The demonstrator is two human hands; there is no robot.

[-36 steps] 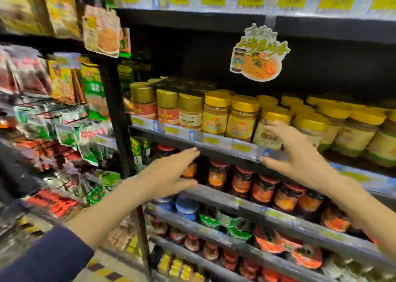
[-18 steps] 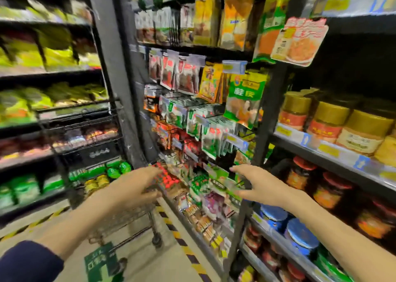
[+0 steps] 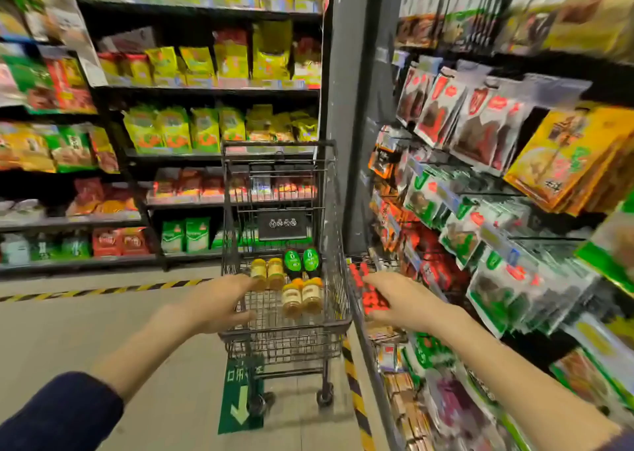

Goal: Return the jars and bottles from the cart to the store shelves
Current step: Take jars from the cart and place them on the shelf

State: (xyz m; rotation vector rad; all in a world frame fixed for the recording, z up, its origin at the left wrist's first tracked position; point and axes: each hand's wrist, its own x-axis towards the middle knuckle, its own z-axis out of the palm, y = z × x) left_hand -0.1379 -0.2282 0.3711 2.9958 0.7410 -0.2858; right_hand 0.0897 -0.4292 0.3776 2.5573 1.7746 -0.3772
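Both hands empty, fingers loosely spread: left hand over the cart rim, right hand just beside it. Jars & green-cap bottles lay in basket. Hanging packets crowded right; shelves behind.

Single head view, angled forward and down, close above cart, facing aisle shelves

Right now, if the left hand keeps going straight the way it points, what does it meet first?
Probably the yellow-lidded jars in the cart. The left hand is empty, and its fingertips appear just short of the nearest jar, though depth is hard to judge.
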